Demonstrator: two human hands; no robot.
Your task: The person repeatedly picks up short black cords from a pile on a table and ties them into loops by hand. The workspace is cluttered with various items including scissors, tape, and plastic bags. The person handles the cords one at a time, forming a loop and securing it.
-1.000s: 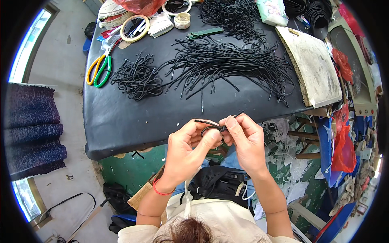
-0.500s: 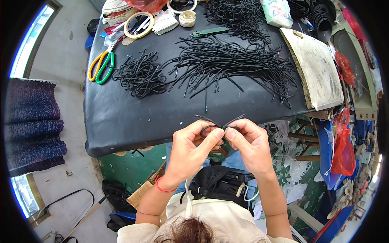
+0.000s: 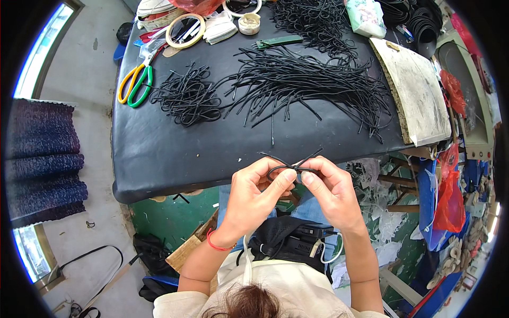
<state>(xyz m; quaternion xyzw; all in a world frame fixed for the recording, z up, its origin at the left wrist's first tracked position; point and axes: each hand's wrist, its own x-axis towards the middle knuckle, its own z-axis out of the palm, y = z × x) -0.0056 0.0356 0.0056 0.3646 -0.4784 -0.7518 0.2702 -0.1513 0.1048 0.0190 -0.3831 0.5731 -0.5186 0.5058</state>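
Between my two hands is a black cord (image 3: 293, 167), bent into loops that cross in the middle, with its two free ends sticking up and outward. My left hand (image 3: 265, 185) pinches it between thumb and fingers, and my right hand (image 3: 327, 188) pinches it just beside, thumb tips close together. Both hands are held just off the table's near edge. On the table beyond them lies a large bundle of straight black cords (image 3: 313, 87). To its left sits a smaller heap of looped black cords (image 3: 186, 98).
Scissors with yellow and green handles (image 3: 139, 85) lie at the black-covered table's (image 3: 175, 153) left. A green-handled tool (image 3: 278, 41), tape rolls (image 3: 185, 31) and a tangled cord pile (image 3: 313, 24) are farther back. A worn board (image 3: 416, 90) covers the right corner.
My hands stay pinched on the cord, slightly shifted. The right thumb has moved a little to the right, and the loops at the crossing show more. The view has shifted slightly.
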